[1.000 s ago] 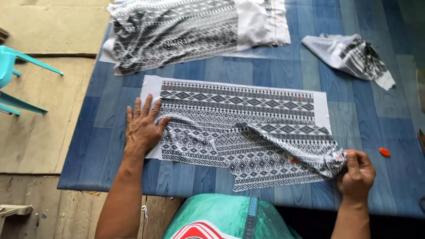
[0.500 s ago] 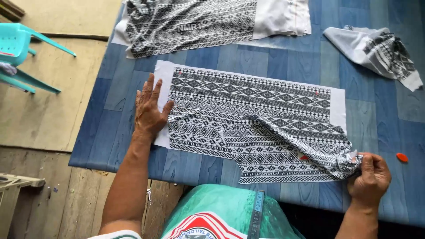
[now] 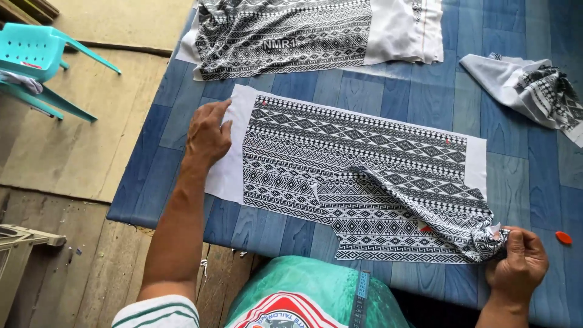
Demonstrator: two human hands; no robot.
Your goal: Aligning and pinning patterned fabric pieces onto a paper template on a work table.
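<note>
A long piece of black-and-white patterned fabric (image 3: 340, 158) with white end strips lies flat on the blue plank-patterned table (image 3: 516, 176). My left hand (image 3: 208, 132) rests on its white left end, fingers curled at the edge. My right hand (image 3: 519, 265) pinches the bunched lower right corner of a top layer (image 3: 443, 209), which is lifted and folded diagonally across the piece. Small red pins (image 3: 425, 229) show in the fabric near that fold.
A second patterned piece (image 3: 291, 33) with a white end lies at the table's far side. A crumpled scrap (image 3: 534, 91) sits at the far right. A small orange object (image 3: 563, 237) lies by my right hand. A turquoise plastic chair (image 3: 36, 61) stands left on the wooden floor.
My left hand has slid left from the patterned area onto the white end strip and curled its fingers. My right hand keeps its hold on the bunched corner.
</note>
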